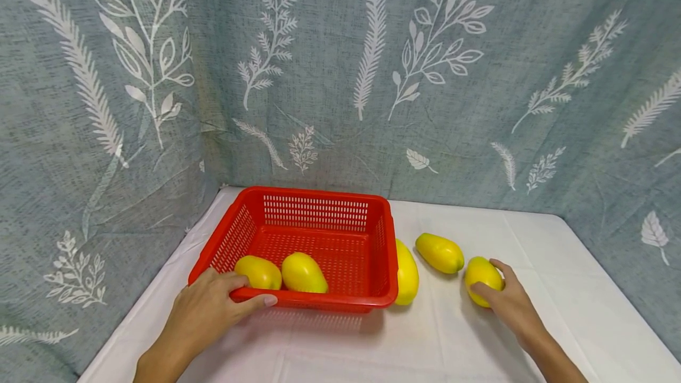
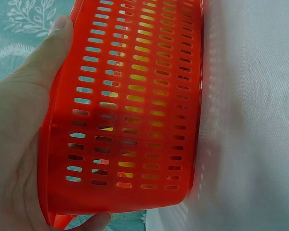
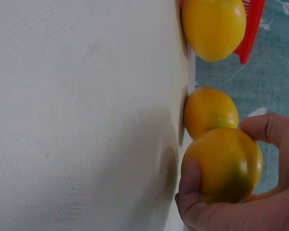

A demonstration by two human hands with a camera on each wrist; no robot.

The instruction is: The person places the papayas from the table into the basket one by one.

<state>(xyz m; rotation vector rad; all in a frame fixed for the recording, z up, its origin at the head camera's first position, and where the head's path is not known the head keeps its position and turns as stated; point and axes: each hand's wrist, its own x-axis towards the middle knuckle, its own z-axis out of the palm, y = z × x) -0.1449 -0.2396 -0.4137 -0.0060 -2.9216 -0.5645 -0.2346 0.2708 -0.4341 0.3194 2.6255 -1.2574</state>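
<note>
My left hand (image 1: pixel 204 312) grips the front-left corner of a red plastic basket (image 1: pixel 340 299), its thumb lying along the front rim. Two yellow mangoes (image 1: pixel 304 273) lie inside, close to the front wall. In the left wrist view, yellow shows through the slots of the basket wall (image 2: pixel 120 202). Over on the right, my right hand (image 1: pixel 511 303) holds another yellow mango (image 1: pixel 481 279) between thumb and fingers. The right wrist view has this mango (image 3: pixel 226 163) in the grasp, close beside the white cloth.
Beside the basket's right wall lies a large yellow mango (image 1: pixel 407 276), partly hidden by the rim. A slimmer yellow fruit (image 1: pixel 440 253) rests between it and my right hand. White cloth (image 1: pixel 425 341) covers the table, and a leaf-patterned curtain (image 1: pixel 330 75) hangs behind and at the sides.
</note>
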